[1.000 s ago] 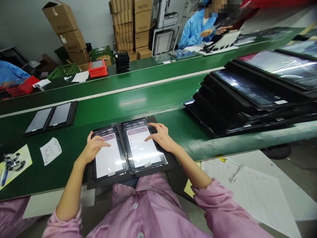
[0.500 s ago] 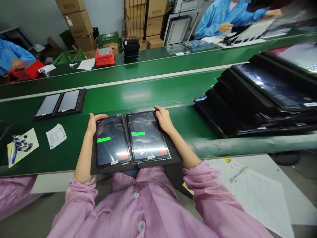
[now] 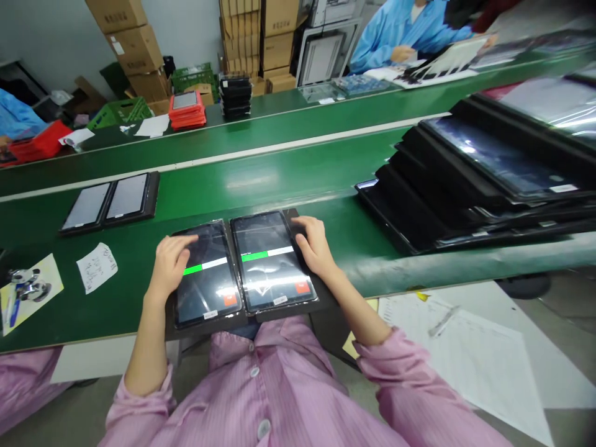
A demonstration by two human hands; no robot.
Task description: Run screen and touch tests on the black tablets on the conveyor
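Note:
Two tablets lie side by side in a black tray (image 3: 328, 297) at the bench's front edge. The left tablet (image 3: 209, 288) and the right tablet (image 3: 265, 279) each show a green and white bar and a red button on a dark screen. My left hand (image 3: 168, 266) is open at the left tablet's outer side, its fingers reaching over the upper screen; contact is hard to tell. By the right tablet's outer edge is my right hand (image 3: 315, 247), thumb and fingers apart, holding nothing.
To the right rises a leaning stack of black trays with tablets (image 3: 493, 180). Another tablet pair (image 3: 109, 202) lies at left, near a handwritten note (image 3: 97, 268) and small metal parts (image 3: 30, 285) on yellow paper. Across the belt (image 3: 251, 180), a person in blue (image 3: 391, 31) works.
My left hand has come off the tray's left edge and over the left tablet. My right hand has loosened from the right edge. The green bars now have white sections, and the red buttons look larger.

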